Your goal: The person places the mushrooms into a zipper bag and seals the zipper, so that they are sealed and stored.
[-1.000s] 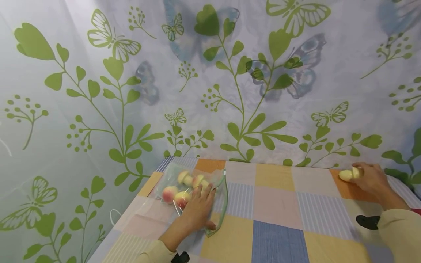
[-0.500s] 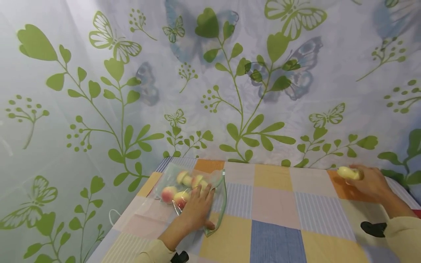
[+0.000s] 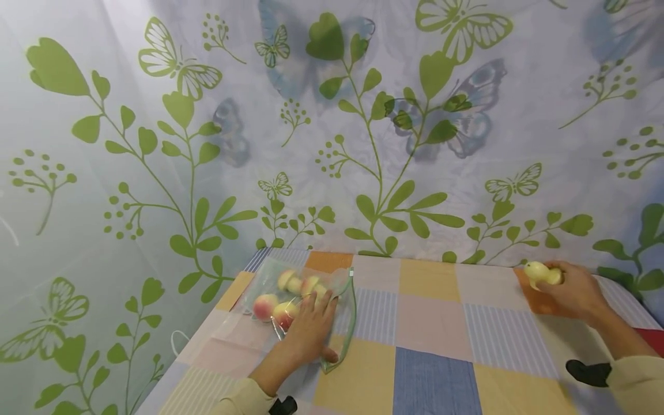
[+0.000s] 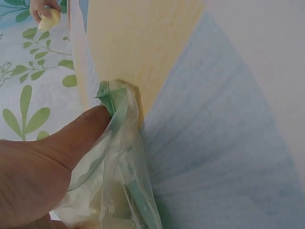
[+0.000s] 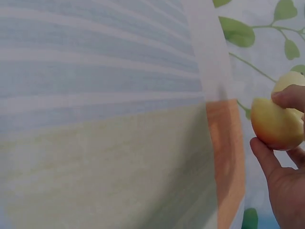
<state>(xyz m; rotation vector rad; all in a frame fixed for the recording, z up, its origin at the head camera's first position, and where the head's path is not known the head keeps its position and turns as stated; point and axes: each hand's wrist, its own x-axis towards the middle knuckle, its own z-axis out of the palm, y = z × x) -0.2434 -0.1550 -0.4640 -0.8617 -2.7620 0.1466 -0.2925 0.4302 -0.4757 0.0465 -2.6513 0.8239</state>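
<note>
In the head view, my left hand (image 3: 310, 331) lies with fingers spread on a clear zip bag (image 3: 339, 349) with a green edge. Inside show two peach-like fruits (image 3: 266, 306) and two mushroom-shaped pieces (image 3: 289, 280), partly under plastic glare and my fingers. The thumb (image 4: 78, 136) touches the bag's green-edged corner in the left wrist view. At the far right my right hand (image 3: 581, 291) holds a pale yellow, two-lobed, gourd-like piece (image 3: 539, 275) above the table. The right wrist view shows thumb and fingers pinching this piece (image 5: 276, 121), reddish on its underside.
A patchwork cloth (image 3: 433, 380) covers the table. Behind it hangs a white curtain (image 3: 311, 190) printed with green leaves and butterflies. A thin white loop (image 3: 178, 340) sticks out by the left edge. Something red (image 3: 651, 340) shows at the right edge.
My right hand has lifted the yellow piece from the orange patch and turned it, shifting slightly left. My left hand stays on the bag.
</note>
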